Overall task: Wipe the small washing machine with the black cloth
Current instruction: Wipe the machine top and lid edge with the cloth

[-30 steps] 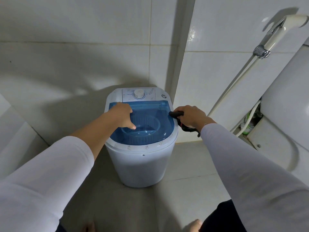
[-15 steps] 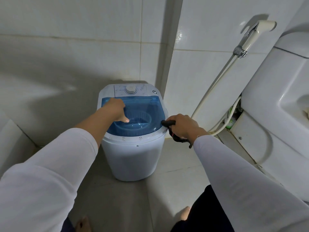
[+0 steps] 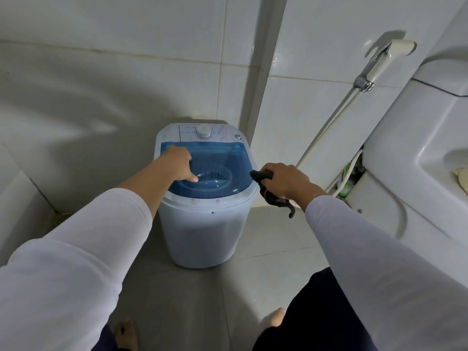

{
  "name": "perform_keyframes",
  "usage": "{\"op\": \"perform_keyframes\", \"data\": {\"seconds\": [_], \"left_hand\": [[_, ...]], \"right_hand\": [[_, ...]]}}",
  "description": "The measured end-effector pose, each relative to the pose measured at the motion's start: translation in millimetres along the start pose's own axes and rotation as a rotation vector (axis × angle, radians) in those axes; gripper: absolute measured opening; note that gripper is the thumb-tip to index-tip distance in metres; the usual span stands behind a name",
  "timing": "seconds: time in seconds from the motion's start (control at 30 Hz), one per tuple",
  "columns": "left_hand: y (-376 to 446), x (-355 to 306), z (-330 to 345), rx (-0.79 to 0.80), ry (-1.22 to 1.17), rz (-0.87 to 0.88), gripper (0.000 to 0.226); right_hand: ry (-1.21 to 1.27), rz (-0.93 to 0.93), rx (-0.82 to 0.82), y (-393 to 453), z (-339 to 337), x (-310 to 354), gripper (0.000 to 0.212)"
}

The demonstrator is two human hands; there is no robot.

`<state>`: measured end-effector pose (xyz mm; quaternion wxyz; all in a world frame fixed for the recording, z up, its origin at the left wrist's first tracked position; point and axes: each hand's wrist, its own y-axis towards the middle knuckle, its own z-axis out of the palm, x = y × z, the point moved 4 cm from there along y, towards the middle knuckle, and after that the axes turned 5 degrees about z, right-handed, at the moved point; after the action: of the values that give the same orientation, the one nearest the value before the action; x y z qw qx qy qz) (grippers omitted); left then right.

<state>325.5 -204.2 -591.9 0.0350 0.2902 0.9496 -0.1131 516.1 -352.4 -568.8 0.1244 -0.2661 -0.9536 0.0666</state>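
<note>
A small white washing machine (image 3: 202, 236) with a see-through blue lid (image 3: 228, 160) and a white dial (image 3: 203, 133) stands on the floor in the tiled corner. My left hand (image 3: 178, 164) rests on the lid's left part, fingers curled down on it, holding nothing. My right hand (image 3: 285, 181) is at the machine's right rim, closed around a bunched black cloth (image 3: 268, 192). One end of the cloth pokes toward the lid edge and a tail hangs below my wrist.
A white toilet (image 3: 410, 173) fills the right side. A bidet sprayer (image 3: 379, 63) hangs on the wall with its hose (image 3: 326, 129) running down behind my right hand. Tiled walls stand close behind the machine. My bare feet (image 3: 126, 333) are on the grey floor.
The view has shifted, so the toilet shows more at the right. My right hand with the cloth has slid a little down along the machine's right rim. My left hand stays on the lid.
</note>
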Motion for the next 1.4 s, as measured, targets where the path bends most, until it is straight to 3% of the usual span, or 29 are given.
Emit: {"op": "perform_keyframes", "data": {"seconds": [0.2,0.43,0.7,1.13,1.27,1.4], "left_hand": [[-6.0,2.8,-0.7,0.065,0.033,0.019,0.078],[-8.9,3.8,-1.7,0.026,0.033,0.049,0.080],[-5.6,15.9,-0.7,0.010,0.000,0.085,0.052],[-8.5,28.4,1.1,0.062,-0.161,0.086,0.044],[-22.7,32.7,-5.4,-0.049,-0.362,0.133,0.020],[-41.2,47.1,-4.4,-0.360,-0.772,-0.007,0.045]], "right_hand": [[-0.035,0.046,-0.015,-5.6,30.2,20.4,0.030],[0.018,0.037,-0.014,-20.0,39.2,38.2,0.023],[0.097,-0.025,0.001,-38.0,52.8,73.4,0.023],[0.107,-0.144,0.023,-41.6,73.5,136.0,0.020],[0.058,-0.261,0.186,-32.0,60.0,129.7,0.010],[-0.031,-0.334,0.246,-19.6,10.7,103.2,0.026]]}}
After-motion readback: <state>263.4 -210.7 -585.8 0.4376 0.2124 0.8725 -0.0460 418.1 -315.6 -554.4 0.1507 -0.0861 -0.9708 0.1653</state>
